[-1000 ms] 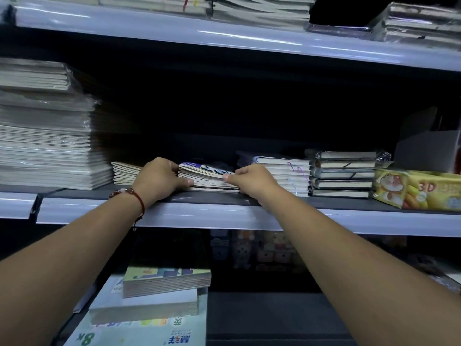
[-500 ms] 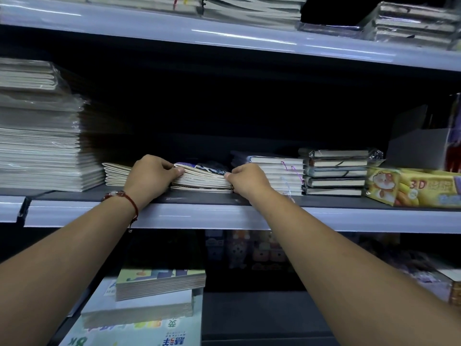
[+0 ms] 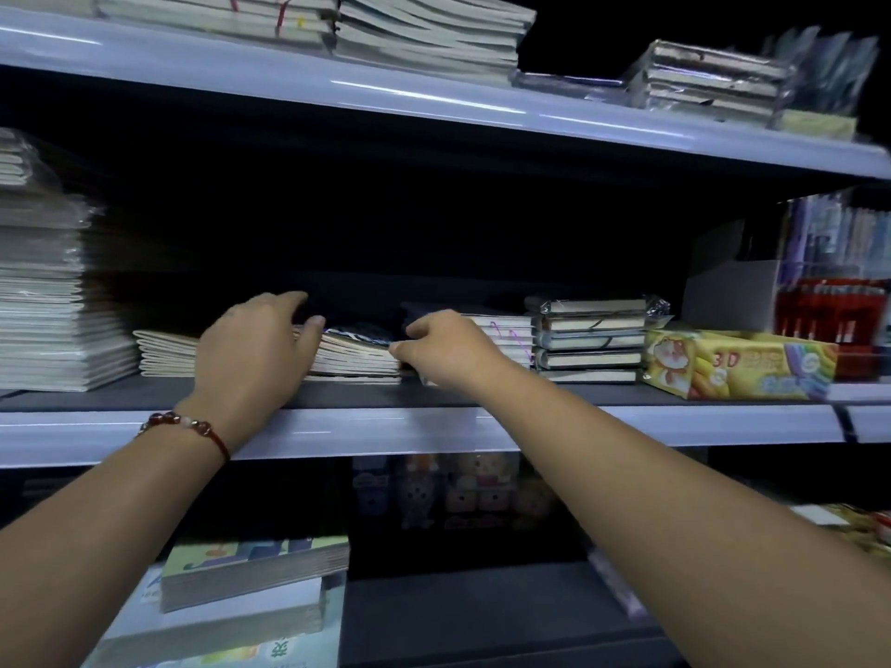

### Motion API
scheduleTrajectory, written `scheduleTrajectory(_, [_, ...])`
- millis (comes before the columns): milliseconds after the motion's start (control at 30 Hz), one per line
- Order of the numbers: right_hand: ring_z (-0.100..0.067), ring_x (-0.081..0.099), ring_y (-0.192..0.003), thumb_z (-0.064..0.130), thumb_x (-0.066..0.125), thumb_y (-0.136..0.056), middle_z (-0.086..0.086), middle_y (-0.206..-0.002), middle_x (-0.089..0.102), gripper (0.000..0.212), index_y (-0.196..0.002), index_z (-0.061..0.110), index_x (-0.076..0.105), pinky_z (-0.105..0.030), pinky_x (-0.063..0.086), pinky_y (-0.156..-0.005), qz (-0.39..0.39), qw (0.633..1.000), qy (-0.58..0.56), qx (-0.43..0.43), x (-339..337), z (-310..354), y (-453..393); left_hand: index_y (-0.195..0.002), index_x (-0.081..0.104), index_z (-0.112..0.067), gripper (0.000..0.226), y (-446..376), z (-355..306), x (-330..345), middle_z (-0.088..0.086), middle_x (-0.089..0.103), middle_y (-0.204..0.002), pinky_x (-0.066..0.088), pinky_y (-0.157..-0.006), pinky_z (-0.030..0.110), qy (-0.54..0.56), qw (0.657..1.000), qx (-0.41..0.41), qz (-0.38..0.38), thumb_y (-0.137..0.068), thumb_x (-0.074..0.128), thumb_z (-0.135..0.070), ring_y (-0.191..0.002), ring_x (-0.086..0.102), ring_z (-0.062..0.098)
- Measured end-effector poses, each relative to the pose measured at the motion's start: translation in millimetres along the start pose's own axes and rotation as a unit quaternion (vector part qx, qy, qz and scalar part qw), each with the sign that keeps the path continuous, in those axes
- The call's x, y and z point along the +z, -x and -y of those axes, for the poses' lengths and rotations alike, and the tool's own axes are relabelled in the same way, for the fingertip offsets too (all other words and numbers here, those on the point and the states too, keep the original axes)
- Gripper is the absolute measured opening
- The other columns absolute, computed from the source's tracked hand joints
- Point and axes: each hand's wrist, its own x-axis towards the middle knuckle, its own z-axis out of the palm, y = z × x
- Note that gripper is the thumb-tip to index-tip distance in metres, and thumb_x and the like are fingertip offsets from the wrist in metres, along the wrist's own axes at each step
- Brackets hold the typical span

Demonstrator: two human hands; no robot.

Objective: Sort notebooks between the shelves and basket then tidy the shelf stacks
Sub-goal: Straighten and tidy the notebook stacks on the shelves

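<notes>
Nearest, at the lower left of the frame, a colourful pad stack (image 3: 255, 571) lies on flat white packs on the lowest shelf, its edges square and its top cover matte and printed. Dark bare shelf floor runs to its right.

Above it the middle shelf (image 3: 675, 424) shows a smooth, glossy pale front lip running across the frame, with a dark matte deck behind. Both forearms cross this lip. The left hand (image 3: 255, 349), with a red bead bracelet (image 3: 193, 424) at the wrist, lies over the left end of the short notebook stack (image 3: 357, 354) at frame centre, fingers loosely bent over the top, thumb tip touching the upper covers; its grip is loose, not clamped. The right hand (image 3: 448, 349) meets the stack's right end, thumb and forefinger pinching the top corner.

The stack is soft-covered, spines slightly bowed and fanned. Just left sits a cream notebook pile (image 3: 166, 354); further left a tall plastic-wrapped pile (image 3: 43, 301). Just right stands a white bound stack (image 3: 506, 337), then wrapped dark-edged journals (image 3: 590, 339), then a yellow cardboard box (image 3: 737, 364) at the right.

Above the stack the bay is tall, open and dark.

Farthest, the top shelf (image 3: 434, 96) carries more thick, flat paper piles.
</notes>
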Motion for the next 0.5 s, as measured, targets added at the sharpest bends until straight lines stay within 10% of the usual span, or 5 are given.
scheduleTrajectory(300, [-0.030, 0.054, -0.122, 0.034, 0.055, -0.096, -0.006, -0.140, 0.054, 0.044, -0.137, 0.020, 0.053, -0.042, 0.049, -0.096, -0.122, 0.957, 0.259, 0.058, -109.9, -133.8, 43.1, -0.153, 0.031, -0.022, 0.072, -13.3, -173.1, 48.2, 0.009, 0.048, -0.141, 0.047, -0.096, 0.043, -0.006, 0.956, 0.287, 0.054, -0.093, 0.057, -0.051, -0.121, 0.052, 0.030])
scheduleTrajectory(500, [-0.034, 0.037, -0.135, 0.039, 0.055, -0.092, -0.012, -0.141, 0.049, 0.047, -0.135, 0.020, 0.051, -0.041, 0.044, -0.098, -0.052, 0.968, 0.203, 0.139, -114.0, -182.2, 35.7, -0.145, 0.034, -0.020, 0.076, -44.7, -232.2, 95.1, 0.008, 0.057, -0.126, 0.043, -0.089, 0.039, -0.098, 0.952, 0.253, 0.144, -0.088, 0.058, -0.064, -0.114, 0.055, 0.029])
